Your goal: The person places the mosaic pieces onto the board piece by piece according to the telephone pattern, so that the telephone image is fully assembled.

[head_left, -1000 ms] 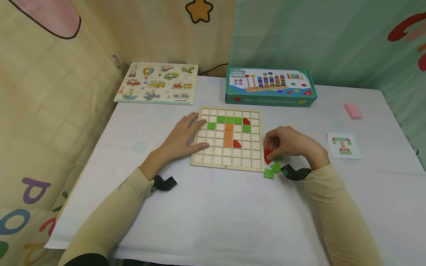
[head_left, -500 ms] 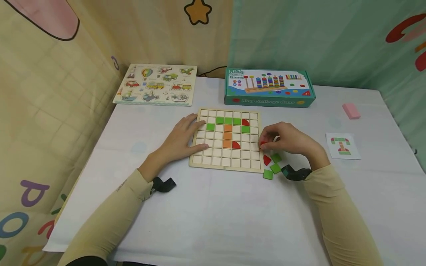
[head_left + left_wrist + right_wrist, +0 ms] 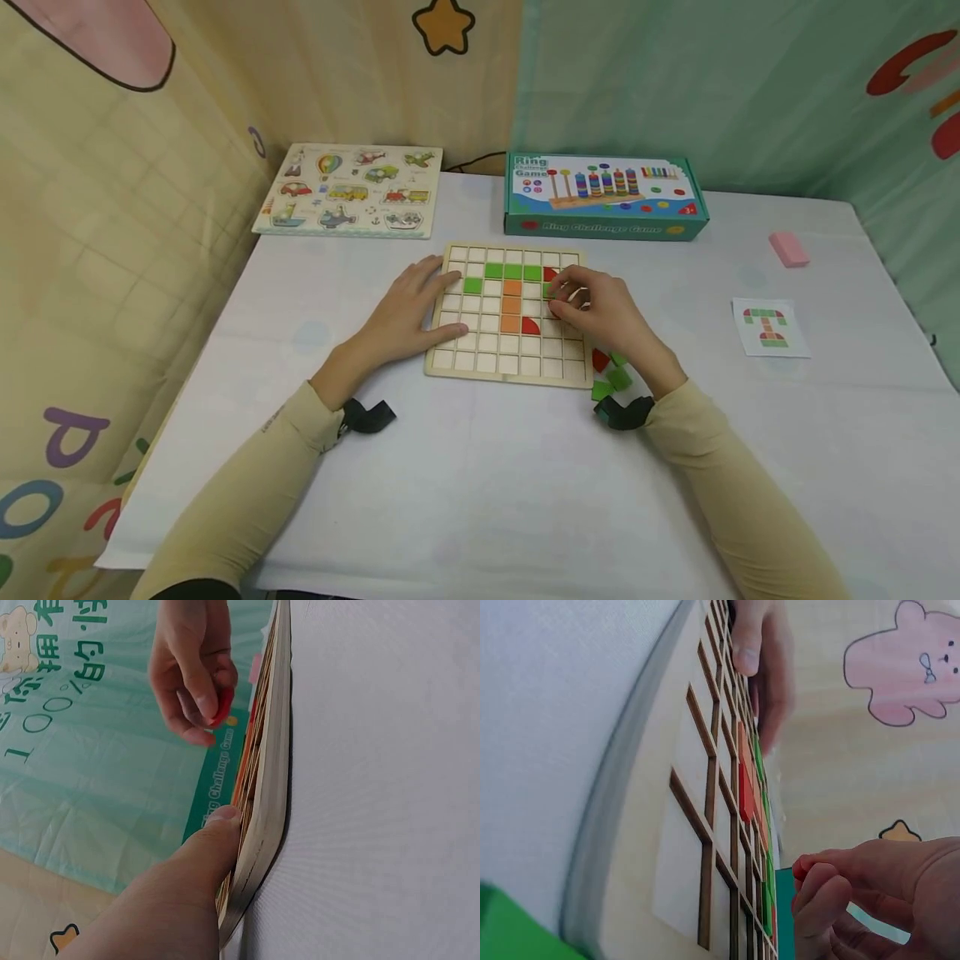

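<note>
A wooden grid board (image 3: 510, 380) lies on the table, with green square tiles (image 3: 513, 272), orange square tiles (image 3: 511, 305) and red quarter-circle tiles (image 3: 530, 326) set in some cells. My left hand (image 3: 408, 308) rests on the board's left edge, fingers spread and thumb (image 3: 219, 825) over the rim. Above the board's right side, my right hand (image 3: 603, 312) pinches a small red tile (image 3: 223, 706) between thumb and fingertips; the fingers hide much of it. Beside the lower right corner lie loose green tiles (image 3: 618, 377) and a red tile (image 3: 600, 360).
A small card (image 3: 771, 327) printed with a tile pattern lies to the right, below a pink block (image 3: 789, 249). Behind the board are a vehicle picture puzzle (image 3: 348, 192) and a green Ring Challenge Game box (image 3: 606, 227). Printed curtains surround the table.
My right hand has picked up a red tile from the loose ones beside the board and carried it left, over the board's right columns. The left hand stays in place.
</note>
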### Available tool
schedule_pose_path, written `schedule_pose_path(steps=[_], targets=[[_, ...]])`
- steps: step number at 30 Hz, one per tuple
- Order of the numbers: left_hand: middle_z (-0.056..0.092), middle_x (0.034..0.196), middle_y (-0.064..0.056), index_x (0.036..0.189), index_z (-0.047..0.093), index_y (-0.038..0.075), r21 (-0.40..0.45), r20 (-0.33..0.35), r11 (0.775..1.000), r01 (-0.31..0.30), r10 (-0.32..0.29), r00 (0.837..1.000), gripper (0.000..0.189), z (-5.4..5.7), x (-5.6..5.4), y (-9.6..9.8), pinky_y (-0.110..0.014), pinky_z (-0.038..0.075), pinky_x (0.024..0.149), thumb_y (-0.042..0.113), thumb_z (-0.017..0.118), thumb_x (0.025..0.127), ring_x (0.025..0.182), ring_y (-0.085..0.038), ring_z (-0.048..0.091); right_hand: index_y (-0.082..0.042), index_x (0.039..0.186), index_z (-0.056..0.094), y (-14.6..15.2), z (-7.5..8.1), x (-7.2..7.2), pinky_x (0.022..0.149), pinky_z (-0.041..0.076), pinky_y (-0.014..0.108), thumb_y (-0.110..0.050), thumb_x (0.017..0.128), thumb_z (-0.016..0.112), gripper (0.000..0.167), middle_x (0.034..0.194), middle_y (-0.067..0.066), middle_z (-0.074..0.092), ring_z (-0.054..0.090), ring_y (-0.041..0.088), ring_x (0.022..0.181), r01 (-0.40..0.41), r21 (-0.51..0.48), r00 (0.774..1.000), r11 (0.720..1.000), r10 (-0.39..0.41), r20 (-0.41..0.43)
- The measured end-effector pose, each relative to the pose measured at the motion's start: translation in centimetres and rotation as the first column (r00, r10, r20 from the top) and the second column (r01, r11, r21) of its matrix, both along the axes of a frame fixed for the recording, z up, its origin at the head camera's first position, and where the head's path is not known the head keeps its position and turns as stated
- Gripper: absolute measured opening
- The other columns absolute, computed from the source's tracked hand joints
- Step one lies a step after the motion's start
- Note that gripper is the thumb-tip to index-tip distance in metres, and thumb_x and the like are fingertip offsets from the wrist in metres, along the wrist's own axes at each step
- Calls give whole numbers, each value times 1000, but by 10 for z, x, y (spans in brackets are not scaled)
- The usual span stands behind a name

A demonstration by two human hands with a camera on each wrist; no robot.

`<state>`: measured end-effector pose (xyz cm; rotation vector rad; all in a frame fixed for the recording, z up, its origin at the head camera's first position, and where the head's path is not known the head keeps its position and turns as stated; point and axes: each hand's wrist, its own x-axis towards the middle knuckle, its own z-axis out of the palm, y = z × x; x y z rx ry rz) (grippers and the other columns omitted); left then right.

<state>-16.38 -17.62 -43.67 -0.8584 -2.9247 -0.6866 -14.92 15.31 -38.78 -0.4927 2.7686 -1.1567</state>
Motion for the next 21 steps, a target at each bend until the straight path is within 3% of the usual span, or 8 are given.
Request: schedule_pose_path(steps=[3,6,13,17,21], targets=[[26,171,-19,159,44,12,0,-1,1000,-1,1,1000,84,0,-1,0,-56,15,133,57,73,94,162,-36,19,-9,122,74,-6,-3,1,76,53,35,-13,104,67,20,110,9,71,70,23,87,-38,-22,999,999,38,10],[27,171,-19,159,45,12,6,-1,1000,2,-2,1000,84,0,-1,0,-56,15,132,56,73,94,162,-36,19,-10,116,77,-11,-5,3,79,56,33,-13,103,70,16,111,7,73,72,22,88,-42,-58,999,997,41,-11],[29,170,-20,158,46,10,11,-12,1000,20,-20,1000,83,2,0,-1,-55,14,133,54,75,93,161,-37,20,-8,102,78,-32,-5,6,73,59,26,-15,94,81,11,94,7,79,73,19,83,16,-157,993,987,-34,-115],[28,170,-20,158,46,11,14,-7,1000,15,-15,1000,83,3,0,0,-55,14,133,54,75,93,161,-37,20,-7,102,78,-44,-7,7,73,60,24,-15,94,82,12,94,7,79,74,18,82,33,-191,995,981,-51,-88],[27,171,-19,158,45,12,14,5,1000,7,-7,1000,84,2,-1,-1,-54,13,133,55,74,93,162,-36,20,-7,105,77,-51,-15,7,80,63,30,-15,96,79,12,98,6,78,76,18,85,-10,-218,999,976,-2,-52]])
